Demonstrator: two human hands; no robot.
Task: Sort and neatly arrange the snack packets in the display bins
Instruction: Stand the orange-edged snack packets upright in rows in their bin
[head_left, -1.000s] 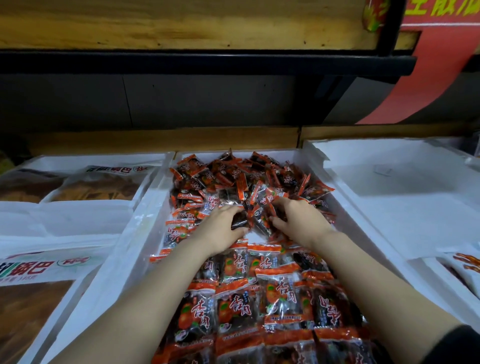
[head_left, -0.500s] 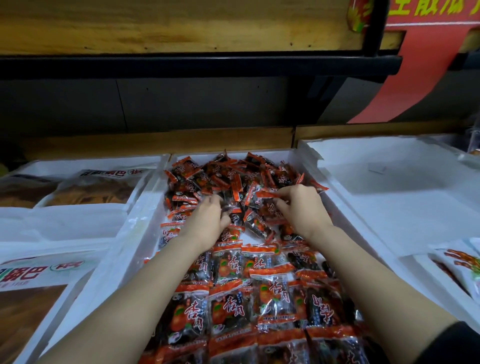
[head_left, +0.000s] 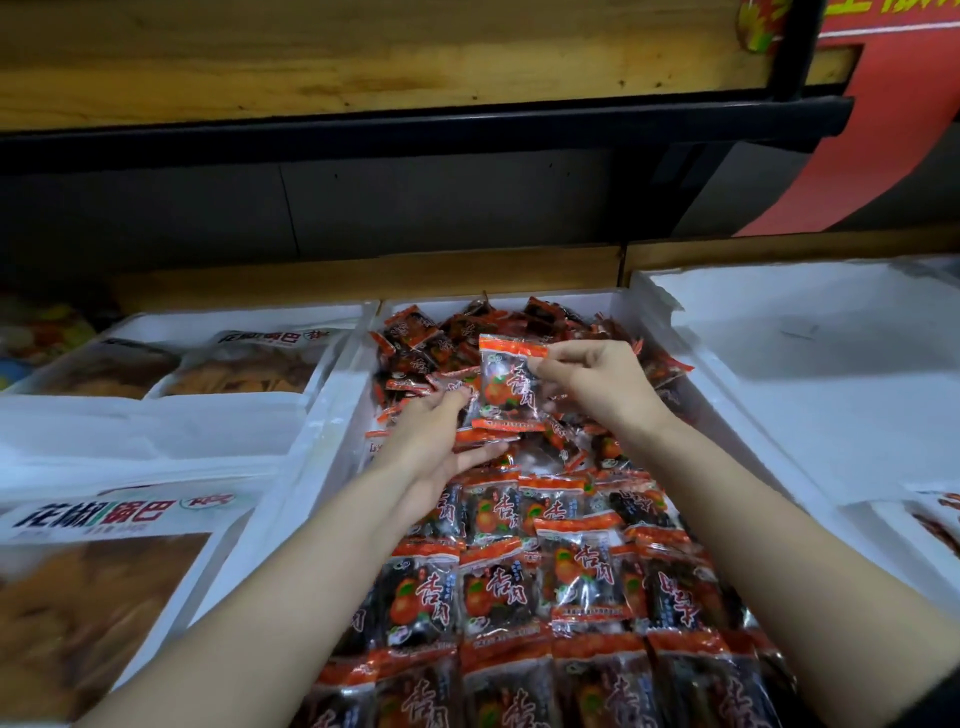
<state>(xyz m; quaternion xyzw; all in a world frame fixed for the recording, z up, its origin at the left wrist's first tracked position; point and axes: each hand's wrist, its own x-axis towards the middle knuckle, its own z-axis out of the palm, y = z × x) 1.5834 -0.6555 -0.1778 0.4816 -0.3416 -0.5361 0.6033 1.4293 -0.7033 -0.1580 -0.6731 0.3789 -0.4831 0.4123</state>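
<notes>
Orange-edged packet (head_left: 508, 387) upright, long axis vertical, pinched by right hand (head_left: 602, 387).

At seven o'clock, a large clear bag of golden crisps (head_left: 98, 613) is blurred, cropped left and below. At nine o'clock, a blurred multicoloured shape (head_left: 47, 327) is unidentifiable. At one o'clock, a red banner with yellow lettering (head_left: 883, 130) is cut by the top edge. At six o'clock, rows of orange-and-black plastic snack packets (head_left: 498, 597) run off the bottom. The left hand (head_left: 441, 441) covers loose packets; whether it grips any is unclear. The right hand (head_left: 597, 384) hides part of the print on the raised orange-topped packet (head_left: 506, 395).
</notes>
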